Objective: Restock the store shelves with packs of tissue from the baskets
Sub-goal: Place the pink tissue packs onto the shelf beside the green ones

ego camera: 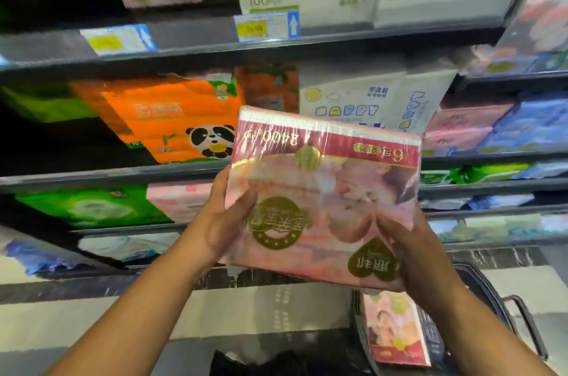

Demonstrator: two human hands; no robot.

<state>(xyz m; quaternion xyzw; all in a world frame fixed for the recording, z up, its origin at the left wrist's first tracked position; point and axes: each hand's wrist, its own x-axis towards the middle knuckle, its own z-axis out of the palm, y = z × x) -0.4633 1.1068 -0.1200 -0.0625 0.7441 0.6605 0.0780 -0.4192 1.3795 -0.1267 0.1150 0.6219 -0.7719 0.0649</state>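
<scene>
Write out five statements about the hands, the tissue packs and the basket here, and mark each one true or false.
1. The left hand and the right hand both grip the pink pack. True.
2. The print on the pink pack reads upright. False: it is upside down in this view.
3. A second pink pack lies in the basket. True.
4. The orange panda pack lies in the basket. False: it sits on a shelf, left of the held pack.
5. The pink pack rests on a shelf. False: it is held up in front of the shelves.
</scene>
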